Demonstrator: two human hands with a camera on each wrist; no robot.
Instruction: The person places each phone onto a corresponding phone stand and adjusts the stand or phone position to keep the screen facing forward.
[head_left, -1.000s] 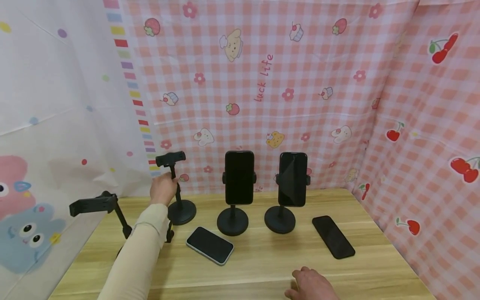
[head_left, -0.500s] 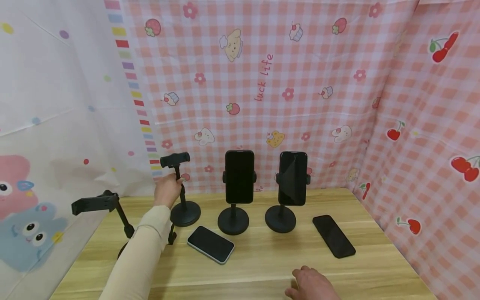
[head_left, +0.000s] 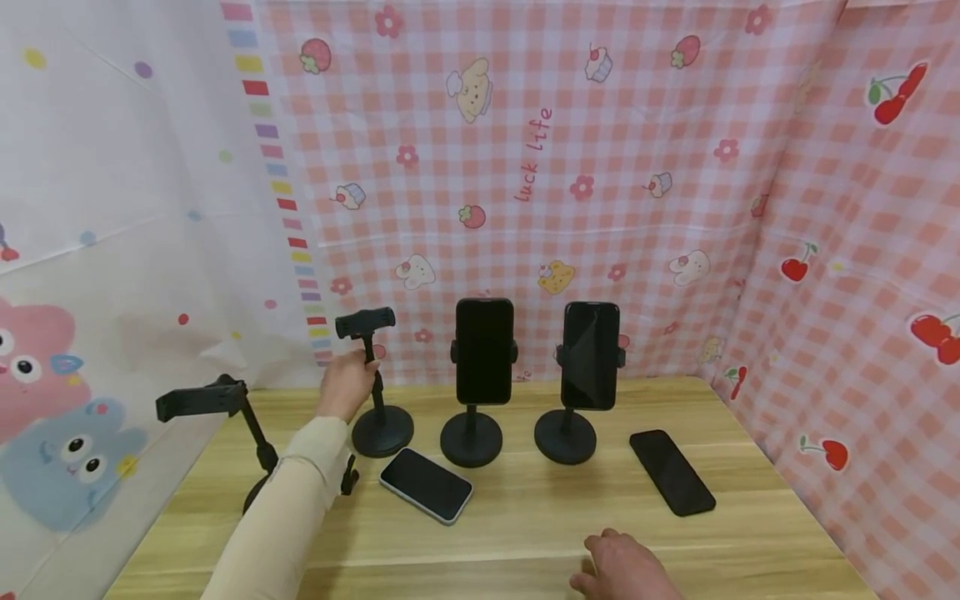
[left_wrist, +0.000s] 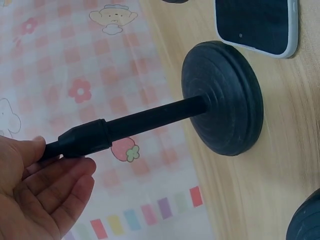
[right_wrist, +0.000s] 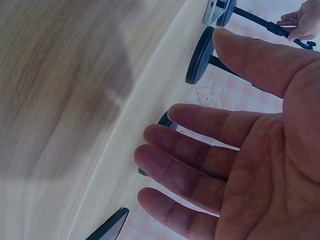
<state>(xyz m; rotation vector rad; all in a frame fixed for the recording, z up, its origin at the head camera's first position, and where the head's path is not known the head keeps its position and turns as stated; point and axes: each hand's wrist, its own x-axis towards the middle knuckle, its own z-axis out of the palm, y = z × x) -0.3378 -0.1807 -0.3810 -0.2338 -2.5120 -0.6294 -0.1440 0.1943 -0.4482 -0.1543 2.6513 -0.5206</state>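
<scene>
My left hand pinches the thin upper pole of a black phone stand between thumb and fingers, just below its bare clamp head. In the left wrist view, the pole runs down to a round base at the tabletop; whether the base touches it fully I cannot tell. A light-rimmed smartphone lies screen up just in front of this stand. Over the front of the table, my right hand holds nothing, its fingers loosely extended in the right wrist view.
Two more stands hold upright phones, one in the middle and one to its right. A black phone lies flat at right. Another stand rises at left, its base partly behind my sleeve. A checked cloth hangs behind the table.
My left hand has moved the phone stand a little to the right and nearer the front, toward the middle stand. The right hand stays in place. The head view has shifted slightly.
</scene>
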